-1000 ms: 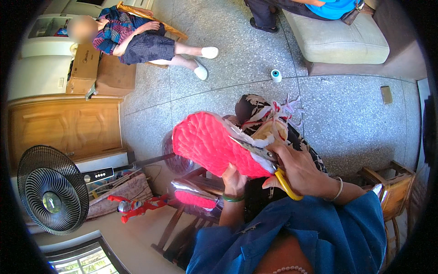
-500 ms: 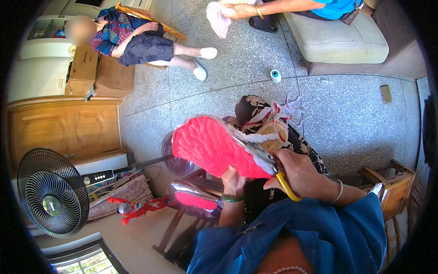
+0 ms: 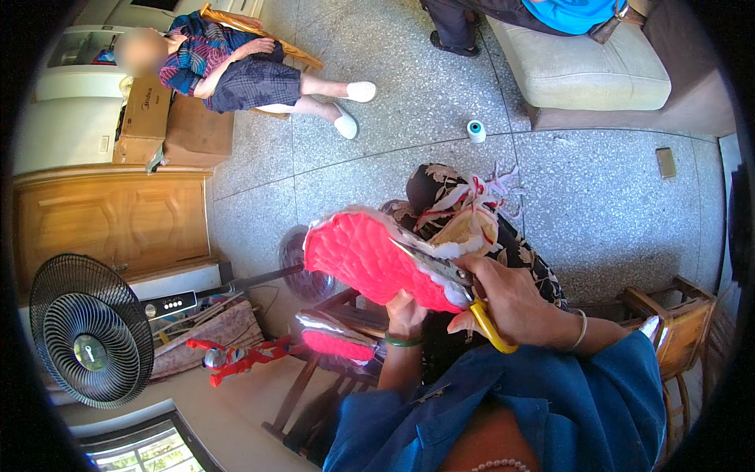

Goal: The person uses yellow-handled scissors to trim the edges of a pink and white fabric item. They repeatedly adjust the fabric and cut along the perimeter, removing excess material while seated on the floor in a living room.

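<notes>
My left hand (image 3: 406, 312) pinches the near edge of a bright pink, sole-shaped padded piece (image 3: 354, 256) with a puckered surface and a white fluffy rim. My right hand (image 3: 511, 299) is closed round the yellow handles of a pair of scissors (image 3: 494, 329). Their metal blades lie along the right-hand edge of the pink piece, and part of them is hidden behind it. Below the piece, on my dark flowered lap, rest white and red trimmed strips (image 3: 491, 189) and a cream-coloured scrap (image 3: 470, 230).
A second pink piece (image 3: 338, 344) in clear wrap lies left of my left forearm, near a red toy figure (image 3: 236, 358). The black fan (image 3: 90, 330) stands farther left. A thread spool (image 3: 475, 130) is on the floor. Two people sit beyond; a wooden stool (image 3: 680, 338) is at right.
The pink piece has tipped and shifted slightly right, and more of the scissor blades shows along its edge. The other person's hand with a pale pink cloth has left the view.
</notes>
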A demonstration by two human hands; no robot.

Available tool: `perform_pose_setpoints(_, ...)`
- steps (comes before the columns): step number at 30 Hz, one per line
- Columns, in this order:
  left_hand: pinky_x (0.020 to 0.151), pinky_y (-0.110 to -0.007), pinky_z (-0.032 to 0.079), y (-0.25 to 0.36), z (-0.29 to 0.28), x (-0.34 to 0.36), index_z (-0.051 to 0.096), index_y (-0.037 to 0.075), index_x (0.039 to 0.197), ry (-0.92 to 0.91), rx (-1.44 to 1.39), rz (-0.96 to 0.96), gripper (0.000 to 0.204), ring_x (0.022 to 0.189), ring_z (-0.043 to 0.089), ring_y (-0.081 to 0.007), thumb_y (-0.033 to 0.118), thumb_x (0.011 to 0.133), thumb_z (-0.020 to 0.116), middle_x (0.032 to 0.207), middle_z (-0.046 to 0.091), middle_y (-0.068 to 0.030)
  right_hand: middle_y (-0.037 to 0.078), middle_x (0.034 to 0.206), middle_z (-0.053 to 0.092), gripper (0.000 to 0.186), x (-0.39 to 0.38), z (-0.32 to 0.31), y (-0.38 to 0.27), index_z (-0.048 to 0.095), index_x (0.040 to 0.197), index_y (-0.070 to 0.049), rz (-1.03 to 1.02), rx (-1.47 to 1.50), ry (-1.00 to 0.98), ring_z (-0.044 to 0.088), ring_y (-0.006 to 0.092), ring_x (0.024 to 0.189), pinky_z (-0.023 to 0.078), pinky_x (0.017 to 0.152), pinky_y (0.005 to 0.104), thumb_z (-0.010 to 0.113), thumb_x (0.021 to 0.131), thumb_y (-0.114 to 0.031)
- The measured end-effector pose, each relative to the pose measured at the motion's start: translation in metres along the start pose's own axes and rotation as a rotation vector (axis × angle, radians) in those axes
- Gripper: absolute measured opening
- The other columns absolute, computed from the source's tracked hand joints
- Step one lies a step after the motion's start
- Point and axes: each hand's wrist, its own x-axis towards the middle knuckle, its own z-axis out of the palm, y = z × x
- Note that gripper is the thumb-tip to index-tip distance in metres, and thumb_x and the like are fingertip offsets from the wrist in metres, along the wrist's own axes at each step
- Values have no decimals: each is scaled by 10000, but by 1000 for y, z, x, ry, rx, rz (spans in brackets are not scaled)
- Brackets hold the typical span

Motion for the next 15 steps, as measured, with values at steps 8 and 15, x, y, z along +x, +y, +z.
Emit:
perform_pose_setpoints(8, 991, -451, 401, 0, 1, 6, 362, 63, 1333, -63, 15, 33, 761, 1137, 507, -281, 172, 699, 768, 1241, 513, -105, 116, 761, 562, 660, -3, 3, 2, 478, 1090, 32, 9, -5, 5, 584, 244, 628, 470, 561, 337, 770, 670, -386)
perform_pose_setpoints(15, 990, -465, 405, 4, 5, 8, 336, 25, 1340, -79, 100, -29, 834, 1158, 493, -311, 242, 672, 785, 1267, 486, -159, 143, 838, 560, 701, -6, 2, -1, 438, 1111, 41, 48, -23, -55, 591, 266, 690, 475, 586, 354, 757, 678, -410)
